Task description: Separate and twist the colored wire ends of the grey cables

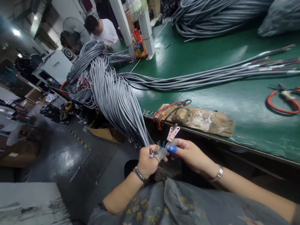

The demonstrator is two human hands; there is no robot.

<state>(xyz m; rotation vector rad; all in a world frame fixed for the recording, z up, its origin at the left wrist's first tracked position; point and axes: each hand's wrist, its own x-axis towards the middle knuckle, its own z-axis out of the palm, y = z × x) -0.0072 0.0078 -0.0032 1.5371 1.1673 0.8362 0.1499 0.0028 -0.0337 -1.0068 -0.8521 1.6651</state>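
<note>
My left hand [148, 162] is closed in front of my lap, around the end of a grey cable whose thin coloured wires [162, 144] fan out above the fingers. Close beside it, my right hand [187, 151] pinches at those wires, with a blue cover on the thumb and grey wrapping on a finger. Just above the right fingers a pink clip [173, 133] sticks up; whether the hand touches it is unclear. A thick bundle of grey cables [116, 95] hangs over the table edge down towards my left hand.
A worn wooden board [197, 120] lies along the edge of the green table [215, 53]. Red-handled scissors [283, 101] rest at right. Stripped cable ends [260, 67] stretch across the table, with another cable coil [224, 4] behind. A person [104, 30] sits at the far end.
</note>
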